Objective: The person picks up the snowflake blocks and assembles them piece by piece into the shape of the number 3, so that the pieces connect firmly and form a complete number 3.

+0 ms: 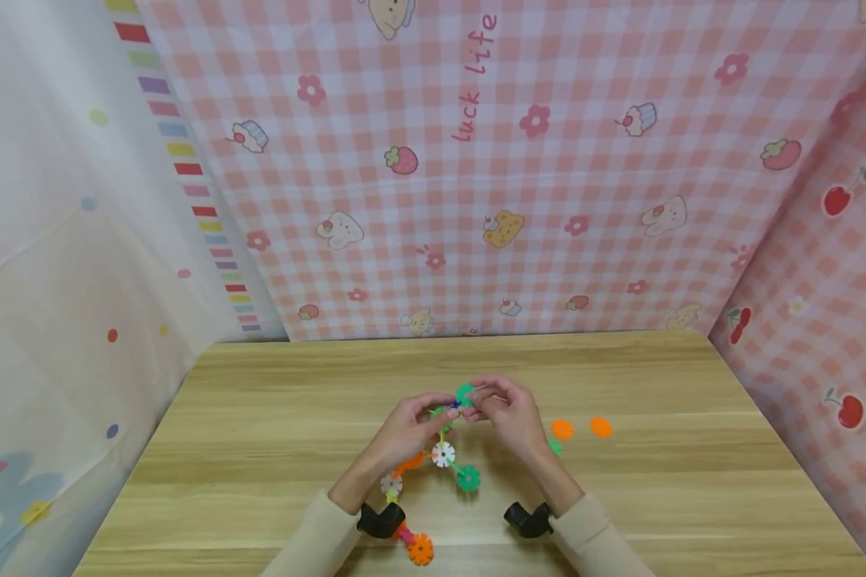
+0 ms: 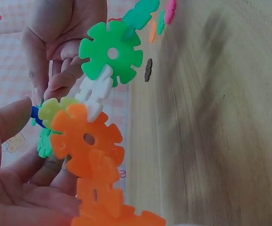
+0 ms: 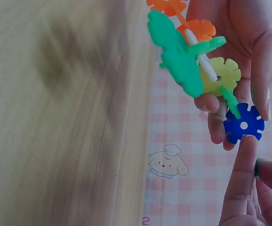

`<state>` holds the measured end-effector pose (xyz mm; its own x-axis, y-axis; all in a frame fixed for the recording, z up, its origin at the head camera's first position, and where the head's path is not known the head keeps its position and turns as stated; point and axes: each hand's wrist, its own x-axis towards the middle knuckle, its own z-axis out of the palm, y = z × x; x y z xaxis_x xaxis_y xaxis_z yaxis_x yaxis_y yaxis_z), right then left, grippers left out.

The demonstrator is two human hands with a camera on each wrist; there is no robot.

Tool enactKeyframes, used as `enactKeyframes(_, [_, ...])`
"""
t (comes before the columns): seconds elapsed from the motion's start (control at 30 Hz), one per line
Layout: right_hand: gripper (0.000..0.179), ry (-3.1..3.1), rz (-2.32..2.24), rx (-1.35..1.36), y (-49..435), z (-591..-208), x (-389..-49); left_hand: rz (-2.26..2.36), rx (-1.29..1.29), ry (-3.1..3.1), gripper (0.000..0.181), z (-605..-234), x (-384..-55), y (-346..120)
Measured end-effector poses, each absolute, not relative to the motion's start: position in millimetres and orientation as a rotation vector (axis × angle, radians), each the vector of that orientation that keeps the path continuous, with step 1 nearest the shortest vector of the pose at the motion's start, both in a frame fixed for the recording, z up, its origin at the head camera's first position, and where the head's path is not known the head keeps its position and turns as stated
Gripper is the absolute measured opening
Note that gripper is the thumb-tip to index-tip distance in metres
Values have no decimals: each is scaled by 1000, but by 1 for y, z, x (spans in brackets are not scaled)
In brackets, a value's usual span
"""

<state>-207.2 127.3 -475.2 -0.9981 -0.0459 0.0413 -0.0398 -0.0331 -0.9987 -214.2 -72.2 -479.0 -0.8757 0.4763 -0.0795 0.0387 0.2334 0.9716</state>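
A chain of interlocking snowflake discs hangs from my hands above the table. My left hand [image 1: 407,429] pinches it near its upper end, by a blue disc [image 3: 244,125]. With thumb and finger my right hand [image 1: 501,409] pinches a green disc [image 1: 464,394] against that blue one; how far they interlock is hidden. Below, a yellow-green disc [image 3: 220,75] leads to a white disc [image 1: 443,454], with a green disc [image 1: 467,478] branching off to the right. Orange discs [image 2: 88,139] continue the chain past my left wrist, toward a lower orange disc [image 1: 420,550].
Two loose orange discs, one nearer [image 1: 563,429] and one farther right [image 1: 601,427], lie on the wooden table [image 1: 693,481]. A green disc [image 1: 555,447] is partly hidden by my right forearm. Pink checked cloth [image 1: 433,200] rises behind the table.
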Motion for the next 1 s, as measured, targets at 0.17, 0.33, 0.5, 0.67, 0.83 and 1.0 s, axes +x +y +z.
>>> enactKeyframes(0.17, [22,2199,-2236,-146,127,-475,-206,1741,473,2115,49,-479,-213,-72])
enactKeyframes(0.33, [20,2198,-2249,-173,127,-476,-205,1747,475,2137,47,-479,-213,-71])
enactKeyframes(0.5, [18,2202,-2264,-183,126,-476,-205,1743,488,2161,46,-479,-213,-71])
enactKeyframes(0.67, [16,2224,-2271,-249,125,-477,-203,1787,508,2119,45,-478,-214,-71])
enactKeyframes(0.83, [16,2238,-2259,-311,124,-478,-203,1825,527,2077,45,-478,-214,-72])
enactKeyframes(1.0, [17,2223,-2228,-335,127,-477,-203,1840,554,2025,48,-479,-215,-74])
